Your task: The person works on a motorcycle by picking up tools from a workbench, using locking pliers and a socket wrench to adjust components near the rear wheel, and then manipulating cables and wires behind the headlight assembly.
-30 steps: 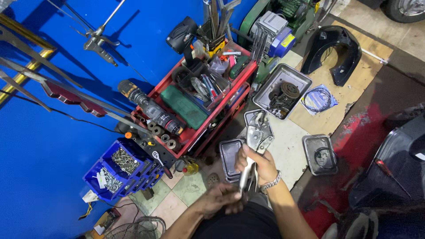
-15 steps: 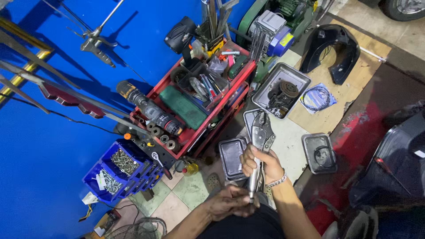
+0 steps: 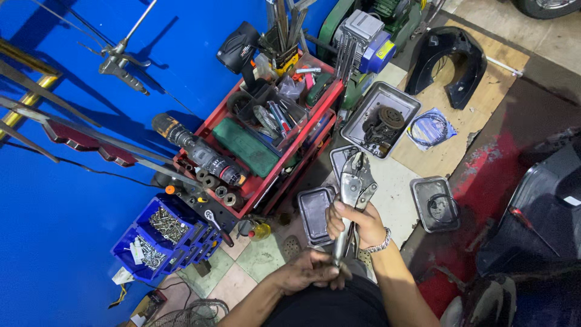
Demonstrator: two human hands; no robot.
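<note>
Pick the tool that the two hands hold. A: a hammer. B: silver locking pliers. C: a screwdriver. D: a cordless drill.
B: the right hand grips the handles of the silver locking pliers, whose jaws point away from the person, and the left hand is at the handle end; the drill lies untouched on the red cart.

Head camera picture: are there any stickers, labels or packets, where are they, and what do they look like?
Yellow label: small rectangle on the blue motor housing, top middle.
Clear plastic packet: lies on the cardboard right of the metal tray, with bluish print and a dark coiled cable inside.
White sticker: small rectangle on the dark panel at the right edge.
</note>
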